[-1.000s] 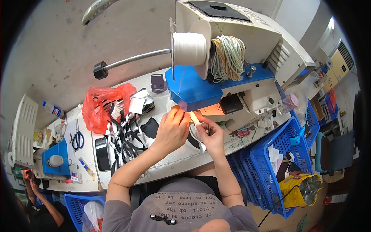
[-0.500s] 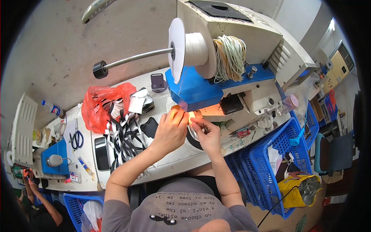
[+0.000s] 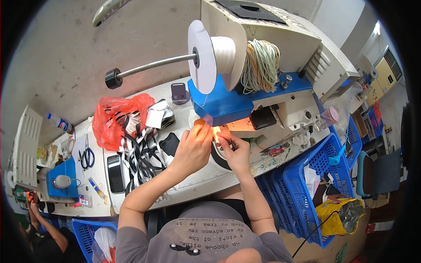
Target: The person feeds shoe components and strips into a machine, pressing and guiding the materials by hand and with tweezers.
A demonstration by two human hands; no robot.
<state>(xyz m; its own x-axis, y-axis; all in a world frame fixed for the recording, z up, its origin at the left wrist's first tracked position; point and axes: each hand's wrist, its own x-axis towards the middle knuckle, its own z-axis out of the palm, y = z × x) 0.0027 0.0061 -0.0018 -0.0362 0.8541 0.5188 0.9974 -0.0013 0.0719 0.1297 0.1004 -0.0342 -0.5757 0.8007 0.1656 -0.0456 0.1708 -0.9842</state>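
Observation:
Under the blue head (image 3: 219, 105) of a bench machine, both hands work close together in warm orange light. My left hand (image 3: 195, 148) is closed, its fingertips bent beneath the head. Thumb and fingers of my right hand (image 3: 236, 152) pinch at a small, brightly lit piece (image 3: 216, 133) beside the left fingers. Glare and fingers hide what kind of piece it is. A spool of white cord (image 3: 225, 55) sits on a metal rod above the head. Left of my left hand lie a black fabric piece (image 3: 170, 143) and a heap of black and white strips (image 3: 142, 160).
A red plastic bag (image 3: 105, 131), phone (image 3: 115, 174) and scissors (image 3: 87, 157) lie leftward on the bench. Pliers (image 3: 274, 151) rest near its right edge. Blue baskets (image 3: 302, 206) stand at the right. Another person (image 3: 48, 241) works at the far left.
The spool has turned and its front disc sits at a different tilt. Both hands stay at nearly the same spot, with only slight finger movement.

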